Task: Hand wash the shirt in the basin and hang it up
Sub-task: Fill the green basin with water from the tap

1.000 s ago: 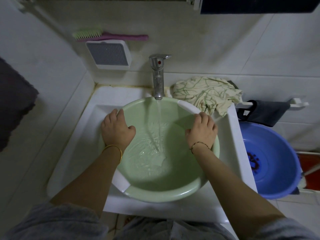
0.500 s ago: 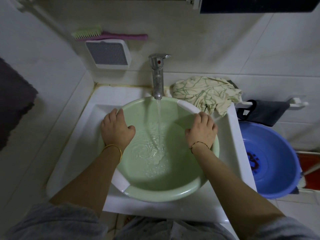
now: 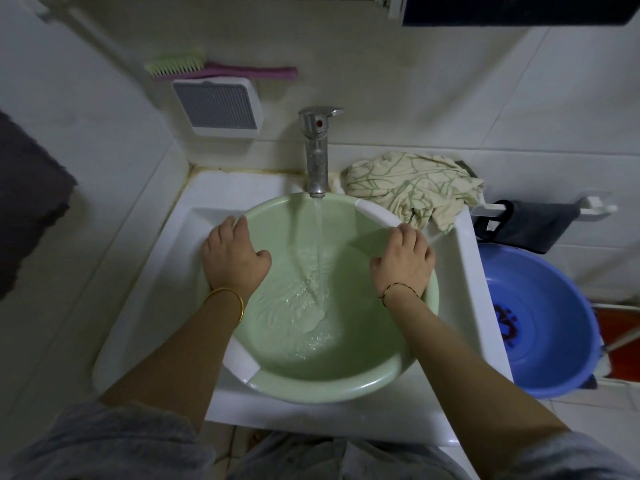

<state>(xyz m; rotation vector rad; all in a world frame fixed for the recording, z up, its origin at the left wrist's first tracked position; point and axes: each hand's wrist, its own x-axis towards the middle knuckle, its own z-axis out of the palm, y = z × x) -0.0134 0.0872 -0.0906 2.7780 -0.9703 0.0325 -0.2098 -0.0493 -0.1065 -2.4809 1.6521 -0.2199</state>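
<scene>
White sink (image 3: 166,271) holds a green basin (image 3: 329,393). Left hand (image 3: 233,259) and right hand (image 3: 403,261) grip its rim (thumbs inside); bunched shirt (image 3: 412,188) lies crosswise behind.

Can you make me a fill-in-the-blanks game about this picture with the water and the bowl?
1. Water runs from the tap into the ___ basin.
2. The left hand and the right hand each grip the basin's ___.
3. The crumpled shirt lies to the ___ of the tap.
4. The tub beside the sink is ___.

Missing words: green; rim; right; blue.
</scene>
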